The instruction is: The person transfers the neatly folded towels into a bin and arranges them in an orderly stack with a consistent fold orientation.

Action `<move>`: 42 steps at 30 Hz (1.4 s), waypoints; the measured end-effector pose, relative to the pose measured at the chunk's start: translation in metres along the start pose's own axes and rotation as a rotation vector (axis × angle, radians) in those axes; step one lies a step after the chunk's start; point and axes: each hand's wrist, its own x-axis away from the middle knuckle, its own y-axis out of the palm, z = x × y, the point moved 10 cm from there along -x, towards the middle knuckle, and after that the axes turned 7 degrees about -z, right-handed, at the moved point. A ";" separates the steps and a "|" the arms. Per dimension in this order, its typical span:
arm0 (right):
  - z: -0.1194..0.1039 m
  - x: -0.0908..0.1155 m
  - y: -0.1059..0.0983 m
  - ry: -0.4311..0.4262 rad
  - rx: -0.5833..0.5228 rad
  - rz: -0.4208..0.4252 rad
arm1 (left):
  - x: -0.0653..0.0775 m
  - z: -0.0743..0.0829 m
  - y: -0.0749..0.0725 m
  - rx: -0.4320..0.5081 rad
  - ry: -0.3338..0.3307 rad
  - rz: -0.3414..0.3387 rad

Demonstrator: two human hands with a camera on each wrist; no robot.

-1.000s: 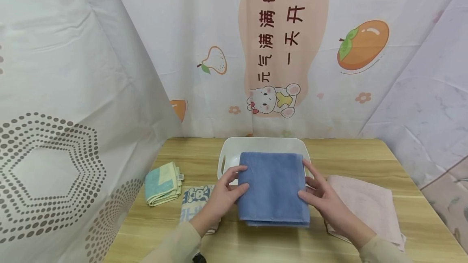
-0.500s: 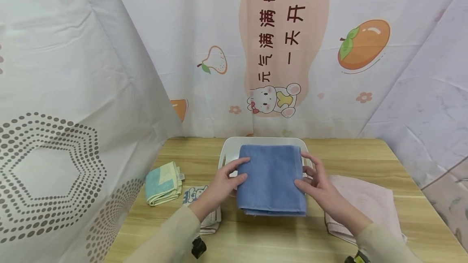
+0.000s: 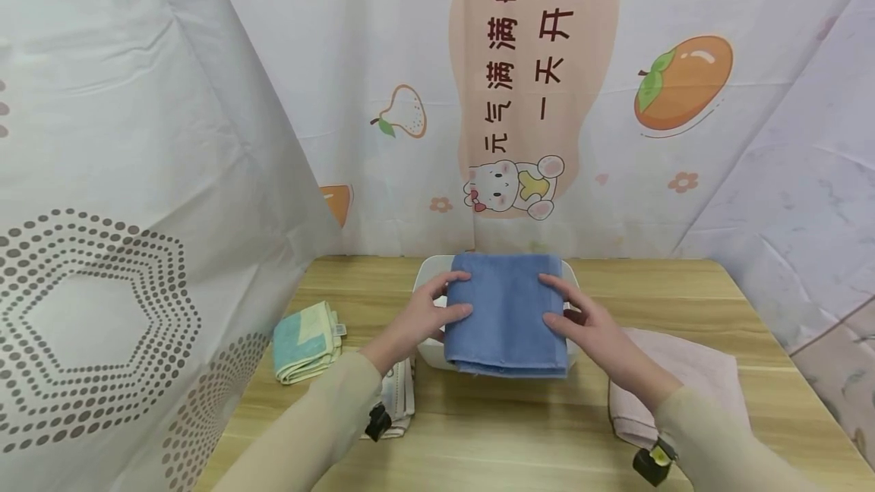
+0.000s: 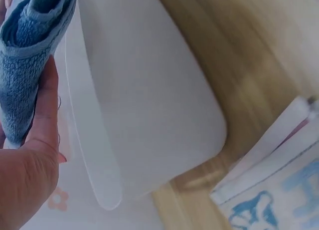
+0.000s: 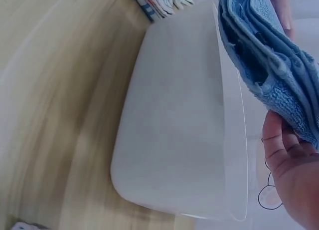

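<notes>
A folded blue towel (image 3: 506,317) is held up between both hands, over the white basket (image 3: 429,357), and covers most of the basket in the head view. My left hand (image 3: 425,319) grips its left edge, thumb on the near face. On the opposite edge, my right hand (image 3: 593,327) holds it with the thumb and fingers. Several folded layers of the towel (image 5: 279,65) show in the right wrist view, above the basket's rim. The left wrist view has the left thumb (image 4: 45,115) pressed against the towel's rolled fold.
On the wooden table (image 3: 492,439), a yellow and teal folded towel (image 3: 309,344) lies far left. A printed towel (image 3: 399,393) is partly behind the left forearm. A pink towel (image 3: 697,370) lies at right. A patterned curtain (image 3: 383,36) hangs behind.
Both hands have carried the blue towel away from the body, farther over the basket. More of the basket's front wall now shows below it. The other towels stay put.
</notes>
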 end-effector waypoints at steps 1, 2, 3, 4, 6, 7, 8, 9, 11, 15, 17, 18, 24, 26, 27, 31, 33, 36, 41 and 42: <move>0.000 -0.002 -0.001 0.011 0.002 -0.002 | -0.003 0.001 -0.001 -0.005 -0.005 0.000; 0.000 -0.005 -0.002 0.021 0.000 -0.004 | -0.006 0.002 -0.002 -0.012 -0.013 -0.002; 0.001 -0.007 -0.004 0.034 0.000 -0.005 | -0.008 0.002 -0.003 -0.016 -0.021 -0.005; 0.001 -0.009 -0.005 0.041 -0.002 -0.008 | -0.011 0.003 -0.004 -0.021 -0.028 -0.010; 0.001 -0.014 -0.006 0.060 -0.008 -0.019 | -0.015 0.003 -0.005 -0.022 -0.045 -0.019; 0.000 -0.016 -0.007 0.062 -0.009 -0.025 | -0.017 0.004 -0.006 -0.022 -0.056 -0.024; 0.000 -0.019 -0.008 0.064 -0.011 -0.031 | -0.020 0.004 -0.007 -0.022 -0.061 -0.031; -0.001 -0.022 -0.009 0.068 -0.012 -0.037 | -0.021 0.004 -0.008 -0.022 -0.066 -0.038; -0.002 -0.027 -0.010 0.074 -0.013 -0.050 | -0.025 0.006 -0.010 -0.027 -0.074 -0.053; -0.003 -0.039 -0.014 0.102 0.002 -0.066 | -0.032 0.009 -0.013 -0.043 -0.086 -0.090; -0.002 -0.044 -0.016 0.127 0.007 -0.075 | -0.035 0.011 -0.014 -0.052 -0.098 -0.110; 0.000 -0.046 -0.017 0.142 0.012 -0.080 | -0.037 0.011 -0.015 -0.056 -0.105 -0.120; 0.006 -0.059 -0.017 0.204 0.002 -0.120 | -0.045 0.009 -0.018 -0.083 -0.175 -0.156; 0.006 -0.063 -0.017 0.206 -0.011 -0.131 | -0.048 0.007 -0.020 -0.092 -0.203 -0.156; 0.007 -0.065 -0.017 0.209 -0.016 -0.136 | -0.049 0.006 -0.020 -0.095 -0.216 -0.157; 0.008 -0.073 -0.017 0.221 -0.016 -0.163 | -0.054 0.003 -0.022 -0.110 -0.265 -0.155; 0.009 -0.077 -0.017 0.232 -0.010 -0.177 | -0.056 0.002 -0.022 -0.107 -0.291 -0.155; 0.011 -0.082 -0.017 0.248 -0.019 -0.197 | -0.059 0.001 -0.023 -0.108 -0.331 -0.149; 0.012 -0.088 -0.014 0.273 -0.036 -0.239 | -0.064 -0.001 -0.026 -0.154 -0.378 -0.140; 0.012 -0.089 -0.013 0.276 -0.037 -0.246 | -0.065 -0.001 -0.027 -0.168 -0.386 -0.142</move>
